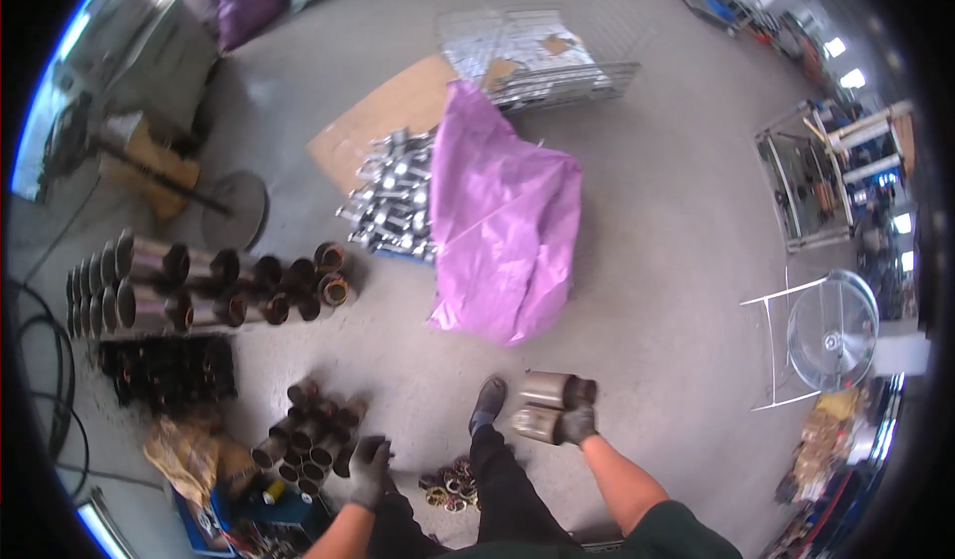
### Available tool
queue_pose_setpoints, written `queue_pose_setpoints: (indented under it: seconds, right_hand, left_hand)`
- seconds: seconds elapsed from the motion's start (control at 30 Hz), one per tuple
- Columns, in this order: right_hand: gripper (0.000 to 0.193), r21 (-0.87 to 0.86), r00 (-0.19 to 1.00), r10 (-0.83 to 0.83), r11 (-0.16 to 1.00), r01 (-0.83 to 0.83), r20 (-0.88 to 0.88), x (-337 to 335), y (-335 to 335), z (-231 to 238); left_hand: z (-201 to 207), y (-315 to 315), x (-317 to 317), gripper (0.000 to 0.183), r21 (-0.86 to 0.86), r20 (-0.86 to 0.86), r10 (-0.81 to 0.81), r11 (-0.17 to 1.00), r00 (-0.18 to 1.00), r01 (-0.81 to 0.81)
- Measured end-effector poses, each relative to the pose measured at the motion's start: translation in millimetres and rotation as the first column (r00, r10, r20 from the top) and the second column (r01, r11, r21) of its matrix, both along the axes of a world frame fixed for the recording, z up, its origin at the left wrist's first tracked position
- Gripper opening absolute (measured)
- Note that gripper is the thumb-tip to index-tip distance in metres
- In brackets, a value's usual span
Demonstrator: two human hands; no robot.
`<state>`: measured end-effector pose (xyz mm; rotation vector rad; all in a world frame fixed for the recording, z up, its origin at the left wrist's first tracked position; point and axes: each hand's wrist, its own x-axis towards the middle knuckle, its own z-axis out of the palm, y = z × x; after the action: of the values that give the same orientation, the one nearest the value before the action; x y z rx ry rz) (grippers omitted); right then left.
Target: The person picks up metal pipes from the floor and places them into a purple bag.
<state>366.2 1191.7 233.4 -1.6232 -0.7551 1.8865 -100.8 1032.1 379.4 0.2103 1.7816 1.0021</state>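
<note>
My right hand (577,425), in a grey glove, is closed round the narrow end of a shiny metal canister (538,424). A second metal canister (550,389) with a dark, narrower end lies right alongside it; whether my fingers reach that one too I cannot tell. My left hand (368,469), gloved with dark fingertips, has its fingers loosely bent and apart, and nothing shows in it. Just left of it is a cluster of short dark pipe pieces (310,435). Several metal rings (453,486) lie on the floor between my left hand and my legs.
Rows of stacked metal canisters (199,285) stand at the left, above black parts (169,370). Ahead, a purple sheet (507,231) partly covers a heap of shiny metal parts (398,191) beside cardboard (383,111). A wire rack (567,82) lies beyond; a round stand (834,330) is at right.
</note>
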Motion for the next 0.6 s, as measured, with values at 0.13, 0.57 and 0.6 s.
queue_pose_setpoints:
  seconds: [0.13,0.57,0.6]
  right_hand:
    - [0.08,-0.337,0.68,-0.633,0.774,0.537,-0.37,112,0,62]
    - [0.086,-0.085,0.384,-0.839,0.383,0.92,0.386,127,-214,154]
    - [0.085,-0.104,0.414,-0.829,0.406,0.908,0.375,112,-207,147]
  left_hand:
    - [-78,225,15,0.034,0.174,-0.39,-0.393,0.857,0.833,0.486]
    - [-174,527,125,0.021,-0.417,-0.561,-0.827,0.241,-0.039,0.876]
    - [-196,487,103,0.02,-0.404,-0.577,-0.806,0.143,-0.13,0.904]
